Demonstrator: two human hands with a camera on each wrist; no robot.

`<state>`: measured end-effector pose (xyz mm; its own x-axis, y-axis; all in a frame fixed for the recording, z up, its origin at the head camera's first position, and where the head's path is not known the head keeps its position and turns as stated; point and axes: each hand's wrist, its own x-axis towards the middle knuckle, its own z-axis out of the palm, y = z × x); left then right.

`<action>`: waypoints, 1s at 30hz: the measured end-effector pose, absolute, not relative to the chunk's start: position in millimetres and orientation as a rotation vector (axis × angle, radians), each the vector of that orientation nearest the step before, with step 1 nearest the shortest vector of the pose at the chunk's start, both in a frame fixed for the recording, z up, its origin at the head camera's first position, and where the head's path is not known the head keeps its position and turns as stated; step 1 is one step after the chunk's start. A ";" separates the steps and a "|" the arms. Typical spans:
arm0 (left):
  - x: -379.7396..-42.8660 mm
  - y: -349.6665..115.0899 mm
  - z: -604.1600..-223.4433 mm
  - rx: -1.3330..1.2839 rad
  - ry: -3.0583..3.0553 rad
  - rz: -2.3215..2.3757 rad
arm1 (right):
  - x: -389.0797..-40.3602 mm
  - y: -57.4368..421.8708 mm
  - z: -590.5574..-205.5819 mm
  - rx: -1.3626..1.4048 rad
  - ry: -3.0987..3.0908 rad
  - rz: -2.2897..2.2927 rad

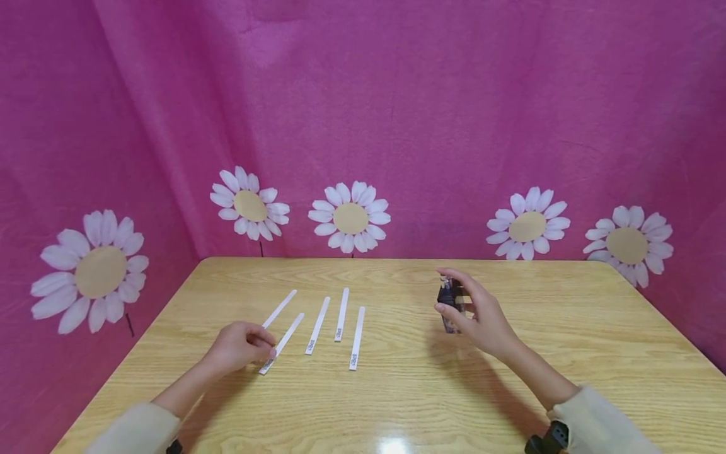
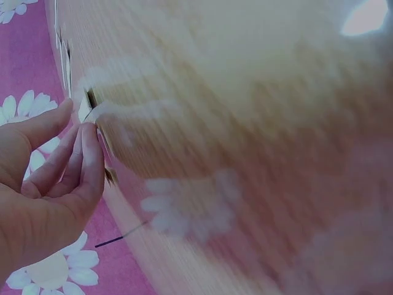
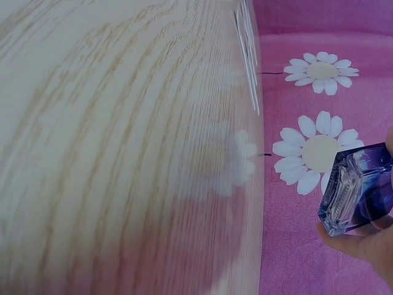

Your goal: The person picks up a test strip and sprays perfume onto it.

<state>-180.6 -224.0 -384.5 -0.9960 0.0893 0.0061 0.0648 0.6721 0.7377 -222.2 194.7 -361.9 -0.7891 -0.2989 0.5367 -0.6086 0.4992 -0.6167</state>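
Note:
Several narrow white paper strips (image 1: 357, 337) lie spread over the left half of the table, with small dark print on their near ends. My left hand (image 1: 238, 347) is at the leftmost ones, its fingertips right at the printed end of one strip (image 1: 292, 331). Seen from the left wrist, thumb and fingertips are slightly apart beside that strip (image 2: 84, 112). On the right, my right hand (image 1: 482, 315) grips a dark glass perfume bottle (image 1: 446, 295) between thumb and fingers. The right wrist view shows its faceted clear-and-blue glass (image 3: 362, 184); the palm hides part of it.
A light wood-grain table (image 1: 408, 391) spans the front, glossy enough to reflect. Behind it and along the sides hangs a pink curtain (image 1: 397, 113) printed with large white daisies (image 1: 350, 218). Dark bands (image 1: 547, 438) sit at both sleeve cuffs.

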 end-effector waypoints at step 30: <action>-208.5 -170.4 -391.6 0.608 3.019 0.954 | -220.9 203.6 -362.2 0.761 -2.381 1.181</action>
